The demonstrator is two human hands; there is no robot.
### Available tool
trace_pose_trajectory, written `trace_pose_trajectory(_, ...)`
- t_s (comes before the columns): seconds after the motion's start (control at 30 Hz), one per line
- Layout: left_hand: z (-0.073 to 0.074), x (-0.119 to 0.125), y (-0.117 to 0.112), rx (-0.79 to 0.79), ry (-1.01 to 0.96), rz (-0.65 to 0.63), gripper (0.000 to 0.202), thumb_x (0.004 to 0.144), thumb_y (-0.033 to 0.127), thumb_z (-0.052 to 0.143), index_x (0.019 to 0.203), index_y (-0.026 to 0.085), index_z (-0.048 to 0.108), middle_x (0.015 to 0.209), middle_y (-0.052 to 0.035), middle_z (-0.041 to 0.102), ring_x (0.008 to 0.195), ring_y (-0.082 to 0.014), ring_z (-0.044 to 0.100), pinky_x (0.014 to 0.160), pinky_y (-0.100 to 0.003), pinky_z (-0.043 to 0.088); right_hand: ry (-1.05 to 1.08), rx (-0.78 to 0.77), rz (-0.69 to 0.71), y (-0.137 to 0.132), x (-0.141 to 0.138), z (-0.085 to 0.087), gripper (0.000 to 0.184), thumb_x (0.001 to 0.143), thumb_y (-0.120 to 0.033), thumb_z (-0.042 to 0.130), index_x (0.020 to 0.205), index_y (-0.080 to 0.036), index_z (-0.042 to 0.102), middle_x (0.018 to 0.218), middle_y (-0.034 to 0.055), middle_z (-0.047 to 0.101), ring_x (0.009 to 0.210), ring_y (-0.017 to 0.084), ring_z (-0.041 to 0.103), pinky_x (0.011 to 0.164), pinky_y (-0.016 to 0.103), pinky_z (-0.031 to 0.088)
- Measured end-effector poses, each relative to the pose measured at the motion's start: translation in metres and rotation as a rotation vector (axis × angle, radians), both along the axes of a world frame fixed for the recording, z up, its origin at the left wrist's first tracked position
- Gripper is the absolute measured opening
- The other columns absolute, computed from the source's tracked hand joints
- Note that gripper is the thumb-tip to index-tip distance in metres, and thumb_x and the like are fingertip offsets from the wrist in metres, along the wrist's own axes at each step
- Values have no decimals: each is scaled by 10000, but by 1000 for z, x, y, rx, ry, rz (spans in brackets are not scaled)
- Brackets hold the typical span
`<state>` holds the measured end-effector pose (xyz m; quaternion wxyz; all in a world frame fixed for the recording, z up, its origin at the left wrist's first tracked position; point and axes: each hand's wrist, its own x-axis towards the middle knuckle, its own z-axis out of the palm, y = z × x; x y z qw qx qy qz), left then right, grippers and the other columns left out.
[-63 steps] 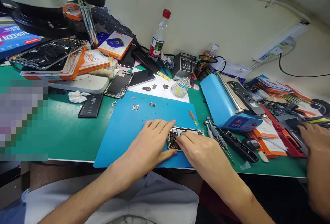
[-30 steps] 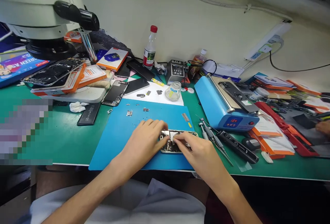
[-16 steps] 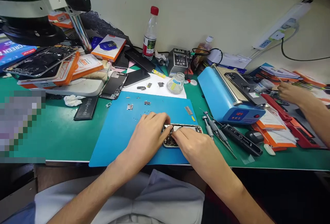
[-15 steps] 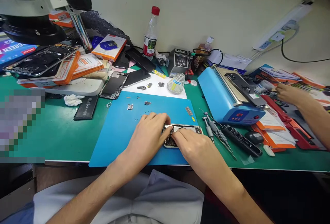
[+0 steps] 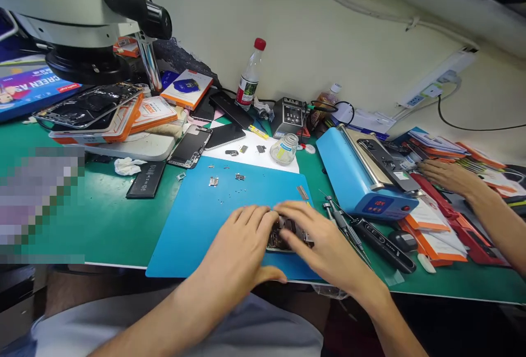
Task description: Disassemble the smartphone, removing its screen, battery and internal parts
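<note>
An opened phone (image 5: 276,241) with its inner parts bared lies on the blue mat (image 5: 197,220) near the front edge of the table. Against its left end rest the fingers of my left hand (image 5: 238,250), the thumb stretched out below the phone, apart from it. My right hand (image 5: 322,239) arches over the phone's right part, thumb and fingers apart, hiding much of it. Nothing shows in its grasp. Small metal phone parts, among them a silver piece (image 5: 213,181) and a dark connector-like piece (image 5: 240,176), lie farther back on the mat.
Screwdrivers (image 5: 343,225), a black pen-shaped tool (image 5: 384,244) and a blue heated machine (image 5: 349,176) stand to the right. Another person's hand (image 5: 447,176) is at far right. A battery (image 5: 147,180), a glass jar (image 5: 285,149) and a microscope (image 5: 90,61) stand left and behind.
My left thumb has come away from the phone and spread downward. My right fingers have lifted and opened from their close grip inside the phone. The camera view has shifted.
</note>
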<state>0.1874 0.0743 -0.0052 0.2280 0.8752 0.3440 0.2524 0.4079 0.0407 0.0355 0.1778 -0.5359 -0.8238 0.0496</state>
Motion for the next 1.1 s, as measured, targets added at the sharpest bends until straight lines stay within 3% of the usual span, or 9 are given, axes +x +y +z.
trace_pose_trajectory(0.1, -3, 0, 2, -38, 14, 23, 766, 827, 390, 1005, 1411, 198, 549, 1388, -131, 730, 1294, -358, 701, 1072, -513, 586, -31, -62, 76, 3, 5, 0, 432, 1045, -313, 766, 1460, -269, 655, 1347, 64, 781, 1222, 233, 769, 1035, 382, 668)
trace_pose_trajectory(0.23, -11, -8, 10, -158, -23, 19, 709, 866, 392, 975, 1421, 236, 562, 1451, -128, 703, 1336, -364, 689, 1066, -513, 613, -87, 139, 144, 2, 6, -12, 188, 1104, -228, 642, 1257, -190, 744, 1188, 91, 804, 1074, 228, 793, 921, 368, 686)
trace_pose_trajectory(0.37, -18, -15, 9, -214, -94, 18, 618, 971, 398, 867, 1472, 264, 532, 1497, -105, 685, 1414, -344, 650, 1129, -537, 598, -137, 312, 197, 1, 1, -21, 172, 1100, -120, 588, 1137, -153, 752, 1075, 106, 831, 1008, 242, 817, 885, 366, 676)
trace_pose_trajectory(0.6, -22, -11, 5, -110, -80, 32, 663, 915, 317, 916, 1450, 230, 534, 1440, -123, 719, 1353, -359, 690, 1101, -556, 617, -26, 316, 70, 6, 0, -19, 134, 1097, -129, 603, 1058, -194, 713, 993, 46, 827, 900, 189, 814, 824, 322, 658)
trace_pose_trajectory(0.9, -24, -7, 5, 25, -97, 19, 758, 857, 316, 981, 1434, 205, 502, 1397, -145, 740, 1301, -352, 716, 1082, -520, 619, 69, 344, 89, -5, -2, -27, 170, 1050, -121, 677, 1151, -225, 765, 1089, 49, 864, 980, 211, 840, 879, 315, 667)
trace_pose_trajectory(0.97, -25, -7, 5, 15, -99, 20, 781, 861, 320, 977, 1456, 209, 482, 1412, -148, 734, 1315, -359, 706, 1083, -528, 619, 151, 345, -2, -4, 4, -21, 154, 1076, -155, 641, 1151, -224, 757, 1063, 58, 857, 963, 200, 836, 875, 309, 670)
trace_pose_trajectory(1.03, -26, -8, 5, -20, -114, 32, 910, 855, 313, 980, 1551, 223, 402, 1444, -151, 722, 1334, -362, 696, 1090, -539, 620, 299, 246, -201, 5, 13, -10, 175, 1116, -277, 594, 1145, -204, 751, 1010, 88, 841, 909, 216, 827, 794, 328, 680)
trace_pose_trajectory(1.1, -25, -9, 5, -69, -138, 40, 1126, 849, 295, 985, 1680, 245, 227, 1462, -146, 721, 1349, -359, 690, 1093, -544, 623, 481, -14, -410, 23, 22, 3, 360, 1106, -506, 583, 1079, -193, 759, 896, 93, 813, 756, 230, 795, 596, 328, 645)
